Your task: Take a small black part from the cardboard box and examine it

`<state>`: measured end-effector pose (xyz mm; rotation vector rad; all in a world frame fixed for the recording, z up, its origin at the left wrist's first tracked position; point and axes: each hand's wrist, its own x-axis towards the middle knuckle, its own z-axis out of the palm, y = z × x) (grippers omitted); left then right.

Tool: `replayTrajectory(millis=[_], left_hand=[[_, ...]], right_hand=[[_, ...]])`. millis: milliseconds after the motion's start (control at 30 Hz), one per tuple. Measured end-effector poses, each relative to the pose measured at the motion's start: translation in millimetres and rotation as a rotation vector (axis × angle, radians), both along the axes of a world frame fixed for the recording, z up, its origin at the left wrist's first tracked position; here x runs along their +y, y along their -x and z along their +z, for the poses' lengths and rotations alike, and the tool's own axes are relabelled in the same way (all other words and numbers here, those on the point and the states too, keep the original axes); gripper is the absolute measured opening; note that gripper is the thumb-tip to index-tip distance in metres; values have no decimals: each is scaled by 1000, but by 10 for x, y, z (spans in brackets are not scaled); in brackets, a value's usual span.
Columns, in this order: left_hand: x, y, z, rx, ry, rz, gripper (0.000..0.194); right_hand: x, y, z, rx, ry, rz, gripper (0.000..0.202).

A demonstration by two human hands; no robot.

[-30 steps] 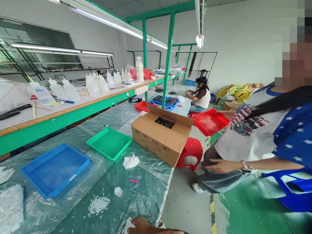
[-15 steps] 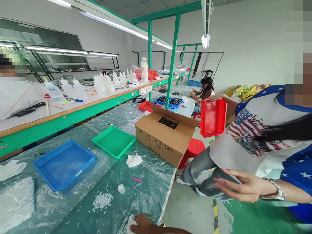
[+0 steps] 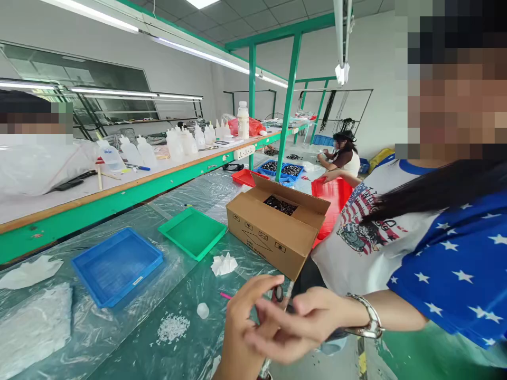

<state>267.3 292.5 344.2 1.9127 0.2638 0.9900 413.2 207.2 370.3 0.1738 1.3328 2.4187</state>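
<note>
Left hand point(image 3: 246, 312) now up beside co-worker's hand point(image 3: 317, 319), pinching small dark oval piece point(image 3: 279, 293): lifted, unreleased. Black pieces point(image 3: 280, 205) left in open brown cardboard box point(image 3: 265, 232). Right hand unseen.

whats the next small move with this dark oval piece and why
I'd probably hold the left hand steady: a small dark oval piece appears pinched in it, and the co-worker's blurred hand overlaps that hand in view, so a sudden move could knock the piece loose.
</note>
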Motion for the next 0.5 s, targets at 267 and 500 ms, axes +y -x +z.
replayTrajectory(millis=[267, 500], left_hand=[[1, -156, -213, 49, 322, -32, 14], [142, -233, -401, -84, 550, -374, 43]], right_hand=[[-57, -196, -691, -81, 68, -396, 37], [-253, -52, -989, -2323, -1852, 68, 80]])
